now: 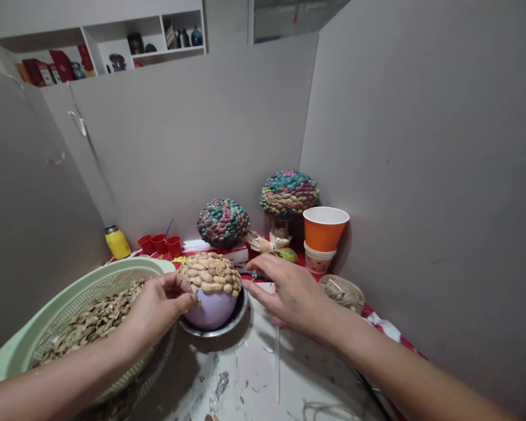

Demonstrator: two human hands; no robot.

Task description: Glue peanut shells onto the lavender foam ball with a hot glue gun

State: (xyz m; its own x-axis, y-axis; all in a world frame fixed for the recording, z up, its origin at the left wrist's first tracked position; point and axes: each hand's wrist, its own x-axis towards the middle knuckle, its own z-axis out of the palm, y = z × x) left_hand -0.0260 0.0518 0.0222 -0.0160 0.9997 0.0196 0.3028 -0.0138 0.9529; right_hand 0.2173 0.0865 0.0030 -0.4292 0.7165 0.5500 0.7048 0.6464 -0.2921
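A lilac balloon (213, 310) sits in a round metal bowl (219, 333), its upper half covered with rows of peanuts in the shell (213, 275). At the balloon's left side, my left hand (169, 298) pinches thumb and fingers around a small tan piece that looks like a peanut, mostly hidden by the fingertips. It is close against the lowest row. My right hand (287, 286) hovers to the right of the balloon, fingers apart and nothing in them; its thumb tip comes close to the peanut rows.
A green basket (158, 266) of brown shells (92, 318) stands left. Behind are two painted peanut-covered balls (223, 222), red cups (159, 242), a yellow bottle (117, 241) and stacked paper cups (325, 231). Twine (344, 293) and a white stick (277, 365) lie right.
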